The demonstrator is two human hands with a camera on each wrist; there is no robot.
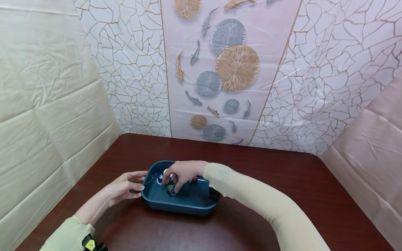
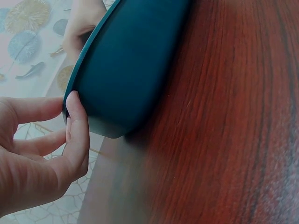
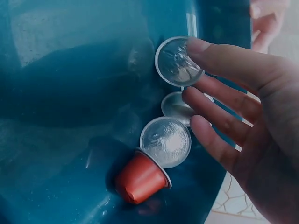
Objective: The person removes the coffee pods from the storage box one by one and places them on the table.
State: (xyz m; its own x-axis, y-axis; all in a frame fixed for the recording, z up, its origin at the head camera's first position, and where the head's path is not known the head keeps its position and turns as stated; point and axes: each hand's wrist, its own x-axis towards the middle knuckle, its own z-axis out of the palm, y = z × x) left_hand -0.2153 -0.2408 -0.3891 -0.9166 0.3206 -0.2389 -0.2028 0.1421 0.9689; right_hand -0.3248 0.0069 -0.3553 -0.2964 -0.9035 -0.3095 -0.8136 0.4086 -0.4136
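A dark blue-green tray (image 1: 179,206) holds several small capsules. My left hand (image 1: 125,190) holds the tray's left end, with fingertips and thumb at the rim (image 2: 74,74). Inside the tray, my right hand (image 1: 183,174) is spread over the capsules. Its thumb overlaps the edge of a capsule with a clear-looking lid (image 3: 175,63), and other fingertips lie beside a second lid (image 3: 175,107). A third round lid (image 3: 166,142) touches a red capsule (image 3: 142,179) lying on its side. The head view shows a blue capsule (image 1: 160,179) near the fingers and a green one (image 1: 170,189) by the thumb.
The tray stands on a dark red-brown wooden table (image 1: 188,232). Patterned cloth (image 1: 135,69) rises behind the table, with pale padded panels (image 1: 47,122) at the sides. A dark device (image 1: 214,194) on my right wrist hangs at the tray's right end.
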